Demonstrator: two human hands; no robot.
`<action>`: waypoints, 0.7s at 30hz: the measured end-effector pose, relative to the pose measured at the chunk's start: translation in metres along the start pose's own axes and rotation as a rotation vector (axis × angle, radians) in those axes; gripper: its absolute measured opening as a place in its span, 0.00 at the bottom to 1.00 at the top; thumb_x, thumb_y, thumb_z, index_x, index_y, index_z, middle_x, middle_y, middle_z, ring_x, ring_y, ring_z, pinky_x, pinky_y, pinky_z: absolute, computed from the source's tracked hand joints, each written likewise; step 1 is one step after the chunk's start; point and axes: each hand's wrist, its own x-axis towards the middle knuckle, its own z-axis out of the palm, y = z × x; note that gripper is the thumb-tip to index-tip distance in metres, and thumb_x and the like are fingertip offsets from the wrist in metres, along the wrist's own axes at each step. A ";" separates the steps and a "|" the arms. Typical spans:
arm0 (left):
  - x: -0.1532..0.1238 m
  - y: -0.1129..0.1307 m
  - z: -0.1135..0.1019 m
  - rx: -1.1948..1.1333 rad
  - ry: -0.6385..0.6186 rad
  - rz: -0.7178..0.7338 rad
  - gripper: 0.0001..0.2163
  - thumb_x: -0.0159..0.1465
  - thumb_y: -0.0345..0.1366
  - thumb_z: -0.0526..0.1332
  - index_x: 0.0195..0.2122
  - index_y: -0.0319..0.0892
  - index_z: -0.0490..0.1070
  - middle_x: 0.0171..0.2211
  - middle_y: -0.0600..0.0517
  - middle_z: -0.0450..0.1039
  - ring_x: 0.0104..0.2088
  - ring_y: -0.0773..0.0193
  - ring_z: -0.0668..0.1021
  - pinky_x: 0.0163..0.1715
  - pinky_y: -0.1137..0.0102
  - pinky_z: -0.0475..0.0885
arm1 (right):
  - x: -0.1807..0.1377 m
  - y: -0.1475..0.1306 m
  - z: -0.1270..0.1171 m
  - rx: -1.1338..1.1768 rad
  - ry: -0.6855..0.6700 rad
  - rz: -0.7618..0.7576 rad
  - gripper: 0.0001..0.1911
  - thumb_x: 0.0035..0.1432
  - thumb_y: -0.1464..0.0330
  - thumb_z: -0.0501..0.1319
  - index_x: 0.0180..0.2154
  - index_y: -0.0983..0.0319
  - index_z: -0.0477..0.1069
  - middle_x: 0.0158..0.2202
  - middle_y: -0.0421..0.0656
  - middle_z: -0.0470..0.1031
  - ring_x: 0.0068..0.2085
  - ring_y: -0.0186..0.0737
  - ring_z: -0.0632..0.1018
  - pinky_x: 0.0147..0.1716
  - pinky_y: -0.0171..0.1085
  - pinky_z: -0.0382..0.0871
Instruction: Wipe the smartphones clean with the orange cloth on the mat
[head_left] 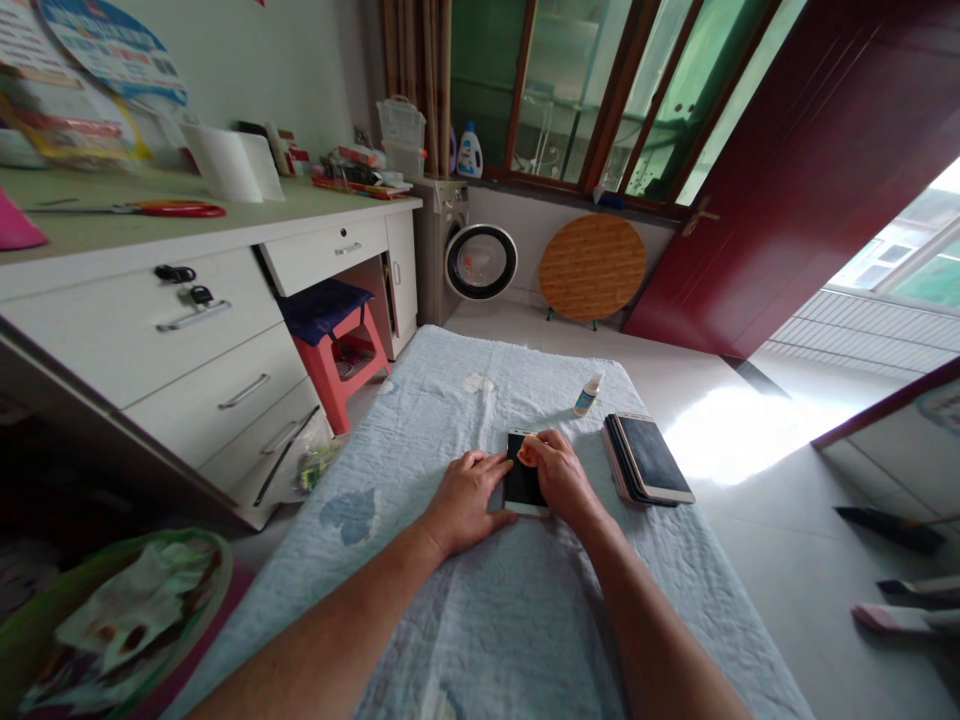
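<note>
A white-framed smartphone (pixel 523 487) with a dark screen lies flat on the pale blue quilted cloth (pixel 480 620). My left hand (pixel 466 497) grips its left side, fingers at the upper edge and thumb by the lower corner. Pinched in my right hand (pixel 561 474) is a small orange wiping cloth (pixel 529 450), pressed on the upper part of the screen. To the right lies a stack of phones or tablets (pixel 651 458), the top one gold-framed. Beyond my right hand a small spray bottle (pixel 588 395) stands upright.
At left stands a white desk (pixel 210 330) with drawers, a paper roll (pixel 225 165) and red-handled scissors (pixel 176 208) on top. A red stool (pixel 330 375) and a waste basket (pixel 221 570) flank the cloth-covered surface. Behind are a washer's open door (pixel 481 262) and a round wooden tabletop (pixel 592 266).
</note>
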 end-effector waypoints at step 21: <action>-0.002 -0.001 0.005 -0.015 0.032 -0.054 0.37 0.52 0.47 0.67 0.60 0.47 0.53 0.55 0.46 0.67 0.54 0.48 0.68 0.53 0.57 0.63 | 0.000 -0.021 -0.001 0.060 -0.089 -0.077 0.13 0.53 0.81 0.52 0.30 0.62 0.70 0.32 0.41 0.66 0.36 0.35 0.69 0.39 0.31 0.61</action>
